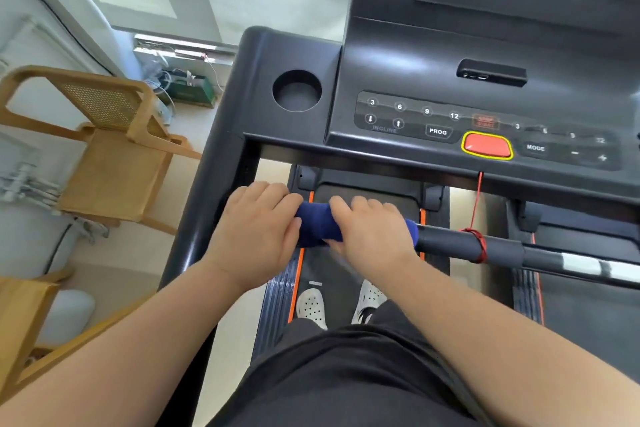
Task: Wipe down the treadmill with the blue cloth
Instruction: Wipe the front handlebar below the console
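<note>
Now | both hands grip blue cloth | cup holder empty

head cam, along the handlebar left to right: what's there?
left hand → blue cloth → right hand → bare handlebar → red cord wound around it → silver patch
</note>
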